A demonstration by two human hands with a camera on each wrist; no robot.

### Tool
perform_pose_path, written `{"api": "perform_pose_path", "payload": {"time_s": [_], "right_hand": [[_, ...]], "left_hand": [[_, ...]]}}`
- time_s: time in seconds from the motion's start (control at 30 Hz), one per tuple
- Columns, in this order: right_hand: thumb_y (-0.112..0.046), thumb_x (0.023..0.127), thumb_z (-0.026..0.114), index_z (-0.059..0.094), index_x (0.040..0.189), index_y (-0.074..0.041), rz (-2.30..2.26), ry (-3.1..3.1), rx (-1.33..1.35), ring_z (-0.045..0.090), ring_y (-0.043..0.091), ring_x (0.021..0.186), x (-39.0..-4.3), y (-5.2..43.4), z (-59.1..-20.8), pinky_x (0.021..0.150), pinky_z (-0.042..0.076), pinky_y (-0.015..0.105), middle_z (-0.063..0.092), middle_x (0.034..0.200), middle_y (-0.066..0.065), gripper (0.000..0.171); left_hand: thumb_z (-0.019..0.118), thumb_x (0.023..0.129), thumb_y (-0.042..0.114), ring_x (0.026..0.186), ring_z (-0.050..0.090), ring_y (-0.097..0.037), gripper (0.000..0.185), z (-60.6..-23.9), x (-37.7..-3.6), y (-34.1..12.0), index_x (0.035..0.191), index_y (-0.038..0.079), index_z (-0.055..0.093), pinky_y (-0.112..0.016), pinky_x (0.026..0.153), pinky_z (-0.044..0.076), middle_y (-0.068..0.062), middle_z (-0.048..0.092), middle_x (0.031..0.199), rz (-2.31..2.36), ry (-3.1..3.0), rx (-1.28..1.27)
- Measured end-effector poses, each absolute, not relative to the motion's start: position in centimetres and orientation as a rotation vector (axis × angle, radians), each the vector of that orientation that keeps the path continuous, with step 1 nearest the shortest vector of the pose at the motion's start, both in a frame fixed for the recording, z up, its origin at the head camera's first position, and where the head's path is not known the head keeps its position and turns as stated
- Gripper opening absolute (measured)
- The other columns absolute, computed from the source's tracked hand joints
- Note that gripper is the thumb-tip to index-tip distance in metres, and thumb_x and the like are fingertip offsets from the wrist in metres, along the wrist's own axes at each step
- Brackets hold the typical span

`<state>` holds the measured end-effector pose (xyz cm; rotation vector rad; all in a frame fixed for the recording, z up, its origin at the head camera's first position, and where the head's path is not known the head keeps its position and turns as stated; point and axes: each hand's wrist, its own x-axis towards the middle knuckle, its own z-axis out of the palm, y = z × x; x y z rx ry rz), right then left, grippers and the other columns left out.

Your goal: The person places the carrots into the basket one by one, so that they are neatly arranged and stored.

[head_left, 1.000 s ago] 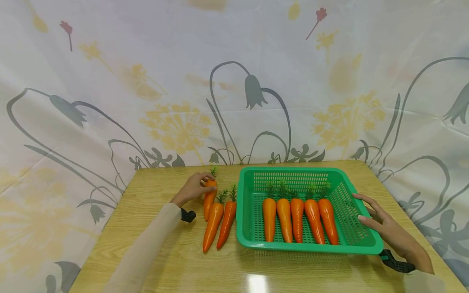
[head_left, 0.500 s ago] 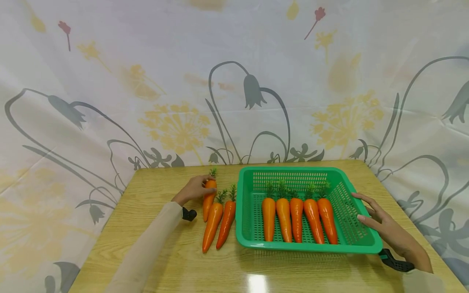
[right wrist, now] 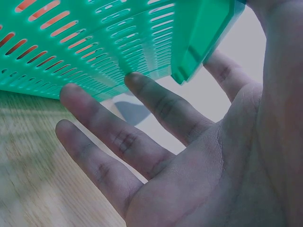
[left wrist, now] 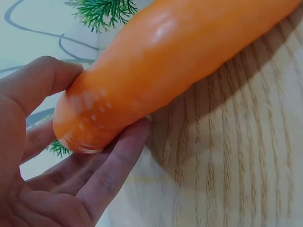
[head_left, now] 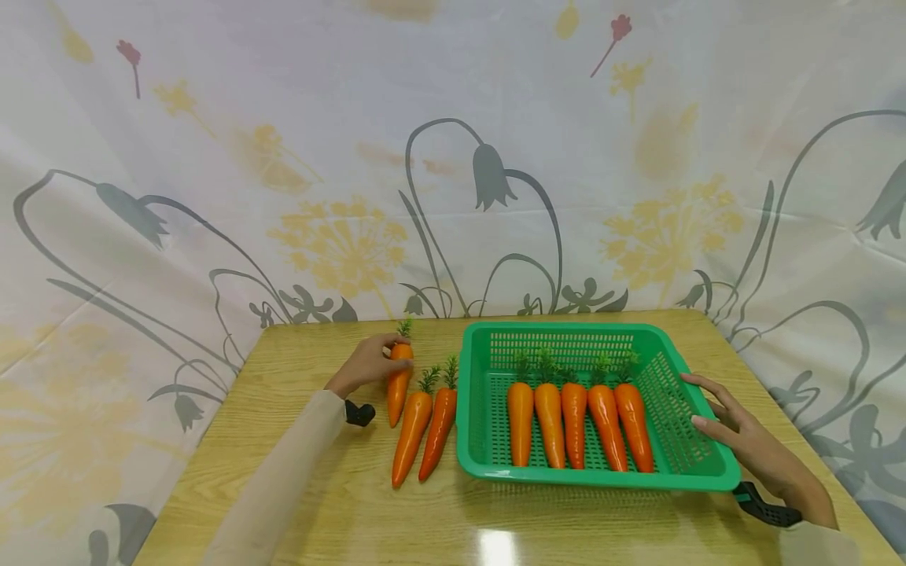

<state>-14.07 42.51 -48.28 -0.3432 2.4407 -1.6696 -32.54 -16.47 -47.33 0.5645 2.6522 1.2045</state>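
Left hand (head_left: 368,363) pinches the leafy end of a carrot (head_left: 398,382) — long axis running toward the viewer, tip near the tabletop (head_left: 297,464). Two more carrots (head_left: 426,424) lie just beside it, then the green basket (head_left: 701,472) holding five. Right hand (head_left: 743,440) — fingers straight, against the basket's right wall. Floral curtain (head_left: 453,157) behind.

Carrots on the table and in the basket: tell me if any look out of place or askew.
Nothing damaged or spilled. Five carrots lie in a neat row in the green basket. Outside it, two carrots lie side by side; the third carrot, gripped by the left hand, sits offset farther back.
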Motion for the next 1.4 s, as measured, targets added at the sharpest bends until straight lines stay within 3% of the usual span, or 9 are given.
{"api": "perform_pose_path", "payload": {"time_s": [0.3,0.5,0.77,0.97,1.2,1.4], "right_hand": [[-0.012,0.112,0.041,0.009,0.167,-0.029,-1.670,2.449,-0.351,-0.016,0.064,0.143,-14.2,42.5,-48.3,0.092,0.011,0.091,-0.012,0.170,-0.007,0.066],[-0.012,0.112,0.042,0.010,0.167,-0.028,-1.666,2.461,-0.360,-0.015,0.065,0.142,-14.1,42.6,-48.4,0.091,0.012,0.091,-0.013,0.171,-0.004,0.066],[-0.012,0.112,0.042,0.010,0.167,-0.028,-1.661,2.463,-0.350,-0.013,0.066,0.142,-14.2,42.7,-48.5,0.091,0.013,0.090,-0.007,0.169,-0.013,0.066],[-0.012,0.112,0.042,0.010,0.167,-0.028,-1.664,2.460,-0.349,-0.012,0.067,0.141,-14.3,42.8,-48.6,0.091,0.013,0.090,-0.010,0.171,-0.007,0.066],[-0.012,0.112,0.042,0.010,0.167,-0.028,-1.667,2.459,-0.343,-0.014,0.065,0.142,-14.3,42.7,-48.7,0.091,0.012,0.090,-0.006,0.169,-0.013,0.065],[-0.012,0.112,0.042,0.011,0.167,-0.027,-1.675,2.457,-0.344,-0.015,0.066,0.142,-14.3,42.8,-48.7,0.091,0.012,0.090,-0.010,0.171,-0.007,0.065]], "left_hand": [[0.074,0.098,0.026,0.097,0.066,-0.029,0.052,-47.0,-32.2,-17.0,0.142,0.003,0.060,-0.038,0.072,0.060,-0.019,0.060,0.130,1.223,2.651,0.579],[0.076,0.096,0.027,0.098,0.067,-0.027,0.054,-46.6,-31.7,-17.3,0.144,0.006,0.059,-0.045,0.076,0.061,-0.017,0.059,0.133,1.267,2.625,0.573],[0.077,0.095,0.026,0.098,0.067,-0.027,0.055,-46.0,-31.1,-17.4,0.144,0.007,0.060,-0.051,0.079,0.060,-0.016,0.060,0.134,1.349,2.578,0.544],[0.079,0.094,0.026,0.100,0.067,-0.028,0.053,-45.6,-30.8,-17.5,0.142,0.011,0.061,-0.055,0.082,0.059,-0.016,0.061,0.131,1.416,2.536,0.543],[0.078,0.095,0.029,0.102,0.068,-0.028,0.055,-45.6,-30.7,-17.6,0.144,0.014,0.060,-0.056,0.084,0.058,-0.015,0.061,0.132,1.462,2.518,0.551],[0.076,0.096,0.032,0.104,0.067,-0.026,0.053,-45.0,-30.3,-17.1,0.144,0.019,0.060,-0.059,0.086,0.057,-0.012,0.062,0.132,1.474,2.517,0.519]]}}
